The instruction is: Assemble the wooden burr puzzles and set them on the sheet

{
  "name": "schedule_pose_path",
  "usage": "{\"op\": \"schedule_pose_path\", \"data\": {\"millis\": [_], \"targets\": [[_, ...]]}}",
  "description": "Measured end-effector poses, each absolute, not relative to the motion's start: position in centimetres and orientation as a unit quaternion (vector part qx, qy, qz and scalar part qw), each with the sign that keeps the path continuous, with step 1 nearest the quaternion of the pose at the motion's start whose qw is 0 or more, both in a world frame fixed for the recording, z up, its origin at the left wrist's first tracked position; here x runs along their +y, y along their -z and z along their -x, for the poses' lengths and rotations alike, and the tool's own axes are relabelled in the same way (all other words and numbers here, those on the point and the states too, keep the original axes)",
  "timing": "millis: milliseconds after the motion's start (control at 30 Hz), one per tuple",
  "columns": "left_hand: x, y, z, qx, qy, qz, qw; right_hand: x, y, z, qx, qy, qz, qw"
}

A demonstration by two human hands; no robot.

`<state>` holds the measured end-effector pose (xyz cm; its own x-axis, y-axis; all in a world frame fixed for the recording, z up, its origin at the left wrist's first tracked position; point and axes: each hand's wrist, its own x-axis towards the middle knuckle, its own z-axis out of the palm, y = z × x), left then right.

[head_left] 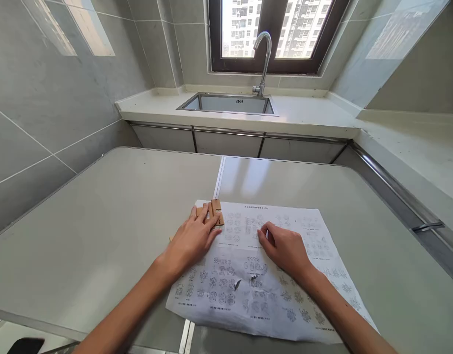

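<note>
A large creased sheet of paper (248, 253), printed with rows of small line drawings, lies on the table. Over its upper left corner rests my left hand (194, 235), palm down, fingers spread across several small notched wooden pieces (215, 205). Parts of these pieces are hidden under the fingers, and a bit of wood also peeks out left of the hand. My right hand (283, 246) sits on the sheet's upper middle, fingers curled in and thumb near the index finger, with nothing visible in it. Two small tears (237, 284) mark the lower part of the paper.
The pale table (101, 221) has a white seam down its middle. Beyond it a counter (303, 110) carries a sink (230, 113) and a tall faucet (263, 64) below a window. Tiled wall borders the left side; a counter with a metal rail runs along the right.
</note>
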<state>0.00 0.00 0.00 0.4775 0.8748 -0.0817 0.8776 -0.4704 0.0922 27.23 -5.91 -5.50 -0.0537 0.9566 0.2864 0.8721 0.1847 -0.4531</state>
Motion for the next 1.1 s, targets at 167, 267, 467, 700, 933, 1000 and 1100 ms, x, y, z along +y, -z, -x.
{"op": "schedule_pose_path", "data": {"millis": [167,267,467,700,933,1000,1100], "targets": [[-0.5,1.1,-1.4,0.466,-0.026,-0.883,0.052,-5.9,5.6,-27.3,-0.723,-0.077,0.633,0.265],[-0.9,1.6,-2.5,0.429,-0.042,-0.902,0.036,-5.9,5.5,-27.4,-0.728,-0.081,0.624,0.272],[-2.1,1.9,-5.0,0.374,-0.076,-0.922,0.063,-5.9,4.9,-27.7,-0.745,-0.063,0.579,0.326],[-2.7,2.1,-6.0,0.323,-0.137,-0.93,0.109,-5.7,4.8,-27.7,-0.783,-0.092,0.507,0.348],[-2.6,2.1,-4.6,0.366,-0.225,-0.895,0.121,-5.6,5.3,-27.7,-0.78,-0.095,0.529,0.321],[-2.7,2.2,-4.5,0.388,-0.231,-0.884,0.121,-5.5,5.4,-27.7,-0.776,-0.094,0.534,0.323],[-2.8,2.3,-4.4,0.417,-0.222,-0.874,0.112,-5.5,5.5,-27.7,-0.772,-0.101,0.535,0.328]]}}
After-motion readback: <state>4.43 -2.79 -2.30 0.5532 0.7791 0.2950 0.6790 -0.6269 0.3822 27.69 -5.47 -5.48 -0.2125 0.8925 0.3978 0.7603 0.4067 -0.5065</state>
